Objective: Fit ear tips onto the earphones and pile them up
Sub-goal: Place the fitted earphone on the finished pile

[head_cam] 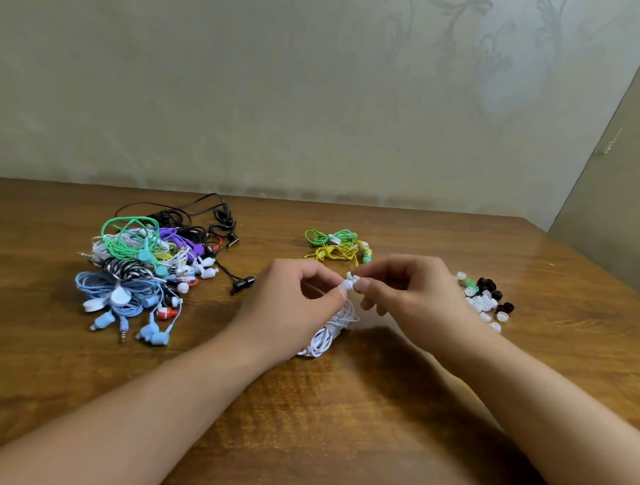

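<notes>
Over the middle of the wooden desk (342,406) the person's two bare hands meet, fingertips nearly touching. The left hand (291,306) has its fingers curled and pinches a white earbud (347,284) between thumb and forefinger, the grip clenched on it; the right hand (411,292) pinches what looks like a small white ear tip (357,278) against the end of that earbud, though the piece is too small to tell how far it sits on. From the left hand the white earphone cable (326,337) hangs down in a loose bundle, its lower loops resting on the desk just under the wrists. To the left, well apart from the hands, lies a big tangled pile of earphones (147,269) in light blue, green, purple, white, black and red, with several jack plugs sticking out toward the near edge. Behind the hands, nearer the wall, sits a small heap of two coiled sets, one green earphones (329,236) and, touching it, one yellow earphones (334,253). To the right, just beyond the right hand, a scatter of loose ear tips (485,302) lies on the desk, mostly white and translucent with some black ones and a green one among them. A pale patterned wall (316,97) rises straight behind the desk.
</notes>
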